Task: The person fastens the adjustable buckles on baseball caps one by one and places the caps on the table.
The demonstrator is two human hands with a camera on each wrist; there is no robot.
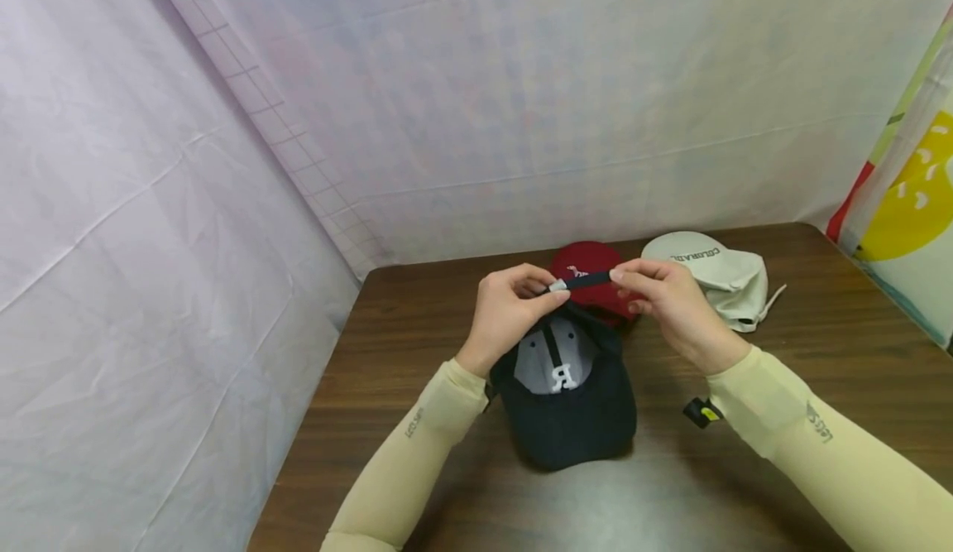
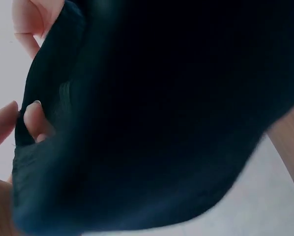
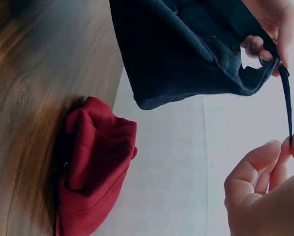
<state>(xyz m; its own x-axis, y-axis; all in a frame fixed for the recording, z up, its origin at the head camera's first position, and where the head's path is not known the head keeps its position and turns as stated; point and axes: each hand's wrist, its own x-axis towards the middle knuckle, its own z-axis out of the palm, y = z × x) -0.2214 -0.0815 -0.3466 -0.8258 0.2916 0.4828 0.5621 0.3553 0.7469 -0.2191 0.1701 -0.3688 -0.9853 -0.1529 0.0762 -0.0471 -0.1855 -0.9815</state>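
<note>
A dark navy baseball cap (image 1: 569,420) hangs over the table with its brim toward me, its grey inner lining and a white letter showing. My left hand (image 1: 510,308) pinches the cap's back strap at a silver buckle (image 1: 558,285) between thumb and fingers. The strap's loose end (image 1: 591,280) stretches to the right, pinched at its tip by my right hand (image 1: 673,308). In the right wrist view the strap (image 3: 287,103) runs taut between both hands. The cap's dark fabric (image 2: 152,123) fills most of the left wrist view and hides part of the left hand.
Behind the hands lies a red cap (image 1: 588,256) on the brown wooden table (image 1: 372,420). A cream cap (image 1: 744,275) with lettering and a loose strap lies to its right. Pale cloth walls (image 1: 521,105) stand behind and to the left.
</note>
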